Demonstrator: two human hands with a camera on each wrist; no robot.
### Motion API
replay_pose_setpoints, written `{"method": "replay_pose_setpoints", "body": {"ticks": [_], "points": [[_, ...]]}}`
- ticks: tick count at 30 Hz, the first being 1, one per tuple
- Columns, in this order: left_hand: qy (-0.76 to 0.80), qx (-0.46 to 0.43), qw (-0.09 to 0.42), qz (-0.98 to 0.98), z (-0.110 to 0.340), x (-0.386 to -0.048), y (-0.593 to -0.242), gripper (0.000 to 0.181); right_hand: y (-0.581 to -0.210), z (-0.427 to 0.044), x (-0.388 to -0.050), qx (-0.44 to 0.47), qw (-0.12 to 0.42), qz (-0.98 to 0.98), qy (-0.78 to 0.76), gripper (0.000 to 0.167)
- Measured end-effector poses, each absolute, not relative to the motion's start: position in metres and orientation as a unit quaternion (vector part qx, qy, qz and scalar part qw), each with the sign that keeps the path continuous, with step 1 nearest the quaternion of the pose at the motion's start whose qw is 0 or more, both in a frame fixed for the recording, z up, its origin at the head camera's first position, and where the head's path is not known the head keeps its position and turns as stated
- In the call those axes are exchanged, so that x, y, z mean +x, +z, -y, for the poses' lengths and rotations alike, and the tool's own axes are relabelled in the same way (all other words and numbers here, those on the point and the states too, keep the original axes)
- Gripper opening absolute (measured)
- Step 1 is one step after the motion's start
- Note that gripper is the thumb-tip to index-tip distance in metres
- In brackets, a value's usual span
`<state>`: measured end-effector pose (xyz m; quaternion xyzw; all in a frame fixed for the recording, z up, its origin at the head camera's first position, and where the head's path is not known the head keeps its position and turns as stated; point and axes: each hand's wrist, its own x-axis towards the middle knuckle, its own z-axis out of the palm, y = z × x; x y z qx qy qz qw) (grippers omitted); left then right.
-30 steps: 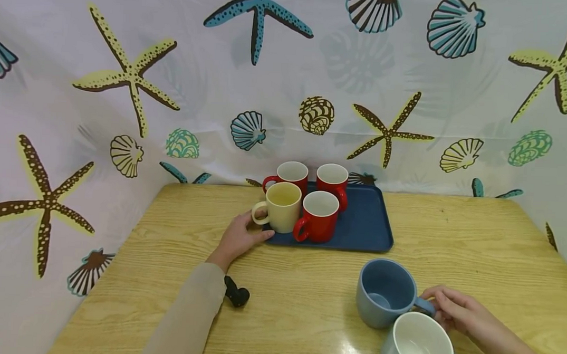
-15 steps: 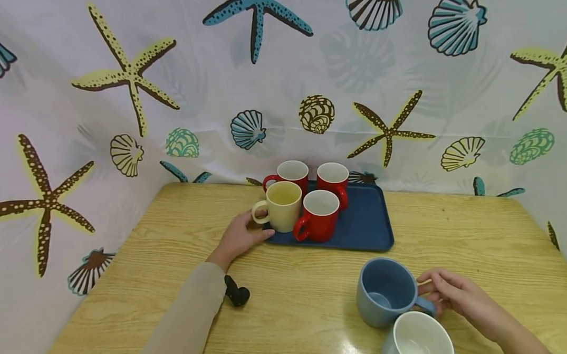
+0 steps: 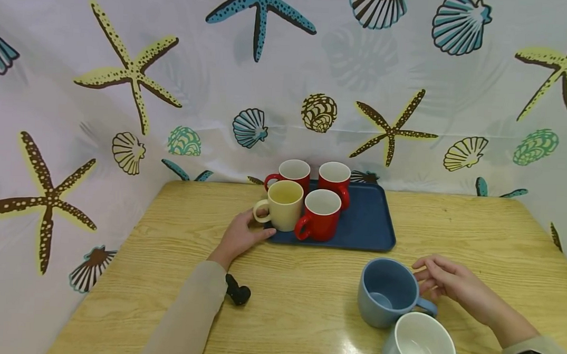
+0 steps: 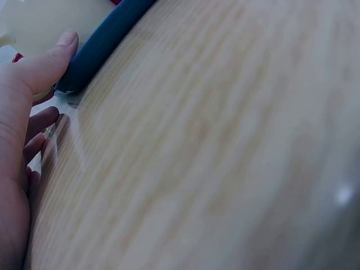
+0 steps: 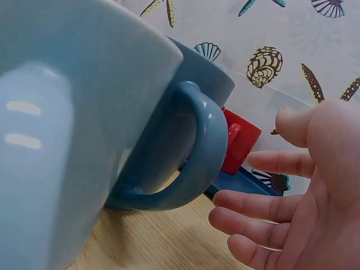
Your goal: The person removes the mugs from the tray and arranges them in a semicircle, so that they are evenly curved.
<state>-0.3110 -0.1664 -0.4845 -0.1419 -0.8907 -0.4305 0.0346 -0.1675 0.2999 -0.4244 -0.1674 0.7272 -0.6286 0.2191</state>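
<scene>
My left hand (image 3: 243,235) is at the near left corner of a dark blue tray (image 3: 369,217), next to a cream mug (image 3: 286,208). In the left wrist view, the thumb (image 4: 53,64) lies over the tray's rim while the other fingers curl beside the corner, partly hidden. The tray carries the cream mug and red mugs, one of them a front red mug (image 3: 321,218). Beside the handle of a blue mug (image 3: 378,300), my right hand (image 3: 454,287) is spread with loosely bent fingers, holding nothing. A pale blue mug with a white inside (image 3: 421,346) stands nearer.
The wooden table (image 3: 297,299) ends at a hanging cloth (image 3: 287,92) printed with shells and starfish. Two red mugs stand at the back of the tray, including a left back red mug (image 3: 295,169). Dark wrist devices sit on both sleeves.
My right hand has moved away from the blue mug's handle, forward toward the tray, and its fingers have loosened. The left hand and the mugs have stayed in place.
</scene>
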Motion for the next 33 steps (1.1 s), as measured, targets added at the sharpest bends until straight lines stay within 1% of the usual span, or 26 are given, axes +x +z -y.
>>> {"method": "replay_pose_setpoints", "body": {"ticks": [5,14,24,29,33], "points": [[-0.432,-0.151,0.038,0.889,0.166,-0.310,-0.483,0.058,-0.423,-0.297,-0.174,-0.154,0.219,-0.735,-0.623,0.039],[-0.430,-0.147,0.036,0.890,0.166,-0.312,-0.484,0.057,-0.419,-0.299,-0.188,-0.166,0.216,-0.715,-0.644,0.031],[-0.425,-0.145,0.039,0.893,0.167,-0.312,-0.486,0.060,-0.419,-0.292,-0.205,-0.152,0.226,-0.715,-0.644,0.031],[-0.426,-0.145,0.040,0.892,0.168,-0.313,-0.488,0.060,-0.413,-0.287,-0.214,-0.151,0.219,-0.726,-0.635,0.031],[-0.427,-0.145,0.041,0.892,0.168,-0.314,-0.488,0.058,-0.406,-0.284,-0.220,-0.152,0.203,-0.734,-0.630,0.030]]}}
